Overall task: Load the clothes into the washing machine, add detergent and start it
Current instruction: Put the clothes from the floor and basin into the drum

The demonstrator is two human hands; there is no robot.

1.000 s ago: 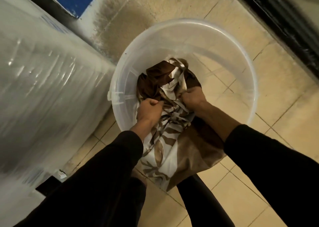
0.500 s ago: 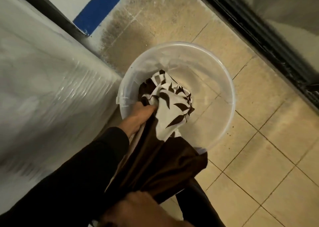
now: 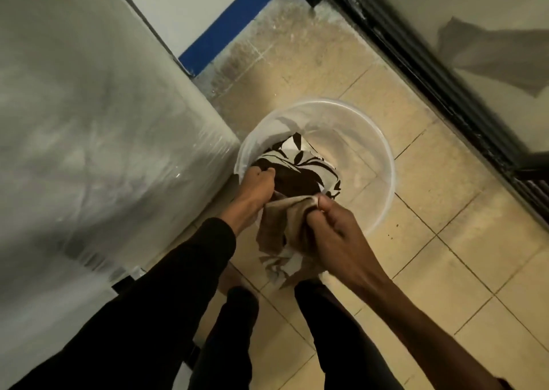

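A brown and white leaf-patterned cloth [image 3: 306, 164] hangs half out of a clear plastic bucket [image 3: 383, 158] on the tiled floor. My left hand [image 3: 257, 187] grips the cloth's dark part at the bucket's near left rim. Closer to me, my right hand [image 3: 332, 229] holds a bunched tan fold of the same cloth above the bucket's near edge. The cloth's lower end droops between my hands toward my legs. The washing machine [image 3: 98, 128], wrapped in clear film, stands at the left, touching the bucket; its door and controls are out of view.
Beige floor tiles [image 3: 445, 271] lie open to the right of the bucket. A dark door track [image 3: 439, 86] runs diagonally along the right. A blue and white wall [image 3: 208, 12] is behind the machine. My dark-trousered legs [image 3: 231, 330] stand below the bucket.
I have straightened up, so the bucket looks smaller and farther. My right hand rose with a fold of the cloth and is back in view; more cloth is out of the bucket.
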